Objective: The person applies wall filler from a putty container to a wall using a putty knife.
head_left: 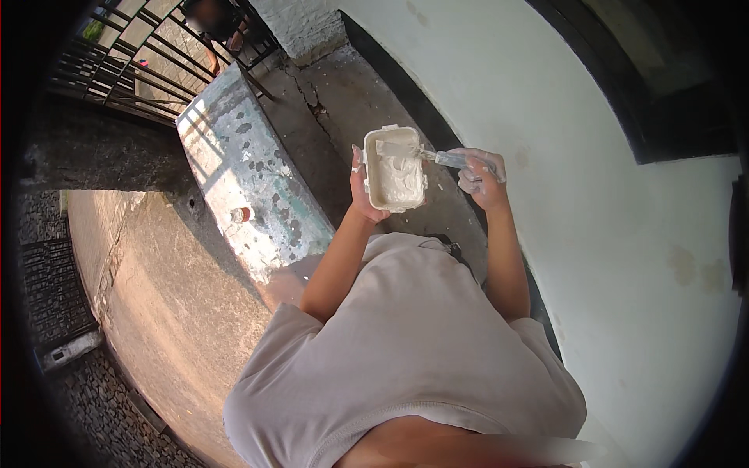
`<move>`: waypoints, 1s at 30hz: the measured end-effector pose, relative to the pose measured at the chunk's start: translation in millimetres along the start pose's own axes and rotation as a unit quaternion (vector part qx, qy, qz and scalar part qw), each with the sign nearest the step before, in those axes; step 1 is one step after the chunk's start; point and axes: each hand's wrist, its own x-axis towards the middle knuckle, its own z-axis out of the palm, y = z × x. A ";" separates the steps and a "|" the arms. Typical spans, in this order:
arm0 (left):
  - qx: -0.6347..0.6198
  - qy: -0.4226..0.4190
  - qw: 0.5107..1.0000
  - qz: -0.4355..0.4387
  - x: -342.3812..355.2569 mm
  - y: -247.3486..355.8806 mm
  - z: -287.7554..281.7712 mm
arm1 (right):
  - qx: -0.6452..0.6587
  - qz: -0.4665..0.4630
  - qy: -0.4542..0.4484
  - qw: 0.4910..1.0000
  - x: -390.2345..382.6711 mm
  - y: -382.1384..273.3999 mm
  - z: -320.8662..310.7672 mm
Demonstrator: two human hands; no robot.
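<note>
In front of my chest, my left hand (363, 187) grips a white rectangular plastic tub (424, 187) by its left side and near corner. Thick off-white paste (399, 178) coats the inside of the tub. My right hand (485, 178), smeared with white, is closed round the handle of a putty knife (449, 158). The knife points left, and its paste-covered blade lies over the far part of the tub. Whether the blade touches the paste below I cannot tell.
On my right runs a pale wall (577, 234) with a dark-framed opening. To the left is a worn, paint-flecked ledge (265, 195) bearing a small white and reddish container (239, 214). A metal gate (140, 58) and another person (214, 23) are at the far left. Cracked concrete floor (312, 109) lies ahead.
</note>
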 end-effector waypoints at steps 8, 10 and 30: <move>-0.030 -0.009 1.000 0.004 3.6 -1.3 10.4 | -0.011 -0.032 -0.016 0.999 -0.7 -18.1 -4.8; -0.025 -0.023 0.999 0.006 4.2 -2.0 13.8 | -0.024 -0.026 0.001 0.999 3.6 -18.5 -5.5; -0.065 -0.021 0.995 0.072 15.7 -22.1 8.4 | 0.057 0.039 0.058 0.996 -33.6 13.8 -8.0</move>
